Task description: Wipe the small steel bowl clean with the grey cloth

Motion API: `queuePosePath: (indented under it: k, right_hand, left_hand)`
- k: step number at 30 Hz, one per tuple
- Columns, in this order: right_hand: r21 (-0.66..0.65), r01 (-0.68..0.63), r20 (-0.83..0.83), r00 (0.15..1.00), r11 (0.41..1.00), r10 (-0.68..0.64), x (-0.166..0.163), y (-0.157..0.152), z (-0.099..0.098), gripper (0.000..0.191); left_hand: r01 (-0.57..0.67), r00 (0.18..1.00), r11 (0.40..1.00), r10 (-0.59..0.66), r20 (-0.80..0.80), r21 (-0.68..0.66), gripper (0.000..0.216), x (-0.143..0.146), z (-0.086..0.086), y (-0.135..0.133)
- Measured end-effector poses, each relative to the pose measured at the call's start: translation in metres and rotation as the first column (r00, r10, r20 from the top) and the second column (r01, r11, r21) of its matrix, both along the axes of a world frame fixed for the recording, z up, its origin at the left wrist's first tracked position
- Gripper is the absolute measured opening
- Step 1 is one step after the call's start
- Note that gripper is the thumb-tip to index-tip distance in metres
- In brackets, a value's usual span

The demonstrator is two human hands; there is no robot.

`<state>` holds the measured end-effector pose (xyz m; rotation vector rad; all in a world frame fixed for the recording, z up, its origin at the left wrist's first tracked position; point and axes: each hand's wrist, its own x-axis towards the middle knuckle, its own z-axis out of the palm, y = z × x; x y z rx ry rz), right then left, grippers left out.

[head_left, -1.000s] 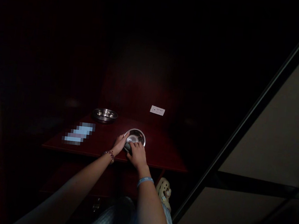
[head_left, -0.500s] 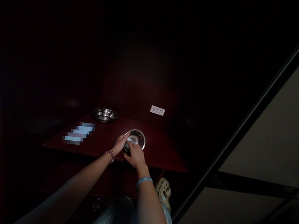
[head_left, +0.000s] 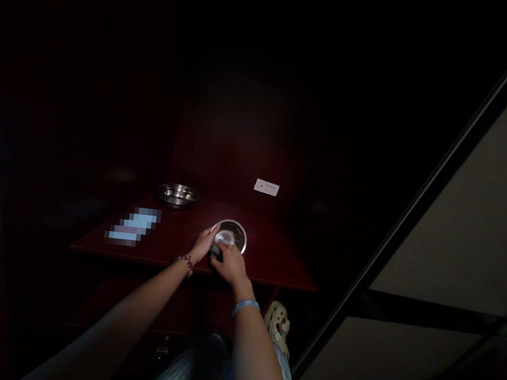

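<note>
A small round steel dish [head_left: 232, 234] sits near the front edge of a dark red wooden table [head_left: 268, 258]. My left hand [head_left: 203, 246] cups the dish's left rim, fingers curled against it. My right hand [head_left: 230, 262] rests over the near rim, fingers bent on a small dark object pressed against the dish; what that object is I cannot make out. A beaded bracelet is on my left wrist and a pale blue band on my right.
A second steel dish [head_left: 177, 195] stands at the table's back left. A blurred pale card [head_left: 134, 226] lies at the left. A white socket plate [head_left: 266, 187] is on the back wall. A light shoe [head_left: 278, 324] shows below the table edge.
My right hand has slid slightly left along the dish's near rim. The dish and my left hand have stayed in place.
</note>
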<state>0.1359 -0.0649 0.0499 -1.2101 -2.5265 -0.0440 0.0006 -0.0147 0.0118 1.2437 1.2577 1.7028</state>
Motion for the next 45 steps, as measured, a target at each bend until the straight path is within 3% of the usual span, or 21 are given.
queuePosePath:
  k: [8, 16, 25, 34, 41, 45]
  right_hand:
    - [0.045, 0.060, 0.076, 0.995, 0.997, -0.063, 0.000, -0.003, 0.004, 0.041]
    - [0.071, 0.207, 0.150, 0.965, 0.976, -0.216, -0.004, -0.005, 0.013, 0.042]
    - [-0.024, 0.169, 0.161, 0.973, 0.985, -0.163, -0.002, -0.005, 0.011, 0.043]
    - [-0.165, 0.174, 0.004, 0.984, 0.971, -0.176, 0.002, 0.002, 0.003, 0.060]
    - [-0.201, 0.062, -0.061, 0.995, 0.978, -0.076, 0.004, 0.005, -0.005, 0.066]
    - [-0.180, 0.065, -0.036, 0.997, 0.981, -0.073, 0.005, 0.004, -0.004, 0.061]
  left_hand:
    - [0.021, 0.999, 1.000, -0.021, 0.024, -0.009, 0.063, 0.001, 0.000, 0.001]
    - [0.033, 0.996, 0.999, -0.033, -0.082, -0.002, 0.062, 0.004, 0.005, -0.007]
    - [0.031, 0.999, 0.999, -0.030, -0.042, 0.034, 0.056, 0.002, 0.002, -0.002]
    - [0.128, 0.984, 0.991, -0.120, -0.135, 0.051, 0.040, 0.005, 0.002, -0.005]
    - [0.047, 0.982, 0.997, -0.034, -0.185, 0.064, 0.029, 0.003, -0.007, 0.004]
    - [0.014, 0.985, 0.999, -0.008, -0.174, 0.034, 0.023, 0.003, -0.009, 0.005]
